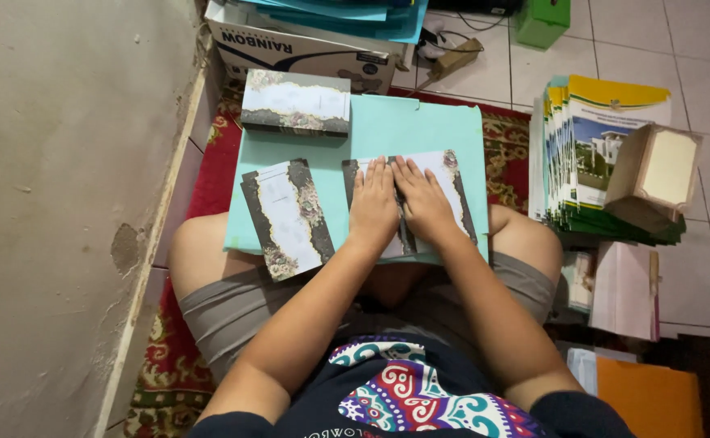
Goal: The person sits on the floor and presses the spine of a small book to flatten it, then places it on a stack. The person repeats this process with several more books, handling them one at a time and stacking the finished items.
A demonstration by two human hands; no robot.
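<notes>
I sit cross-legged with a light teal folder (395, 130) lying flat across my knees. On it lies an open card (449, 180), white with dark floral edges. My left hand (373, 204) and my right hand (421, 199) press flat on this card side by side, fingers pointing away from me and close together. A small stack of the same cards (287, 217) lies to the left of my hands, tilted. A thicker stack of these cards (296, 102) sits at the folder's far left corner.
A plastered wall (63, 203) runs along the left. A cardboard box (306, 45) with blue folders stands ahead. On the right lie a pile of green and yellow booklets (594, 154), a small open box (655, 174), pink paper (627, 288) and an orange envelope (651, 397).
</notes>
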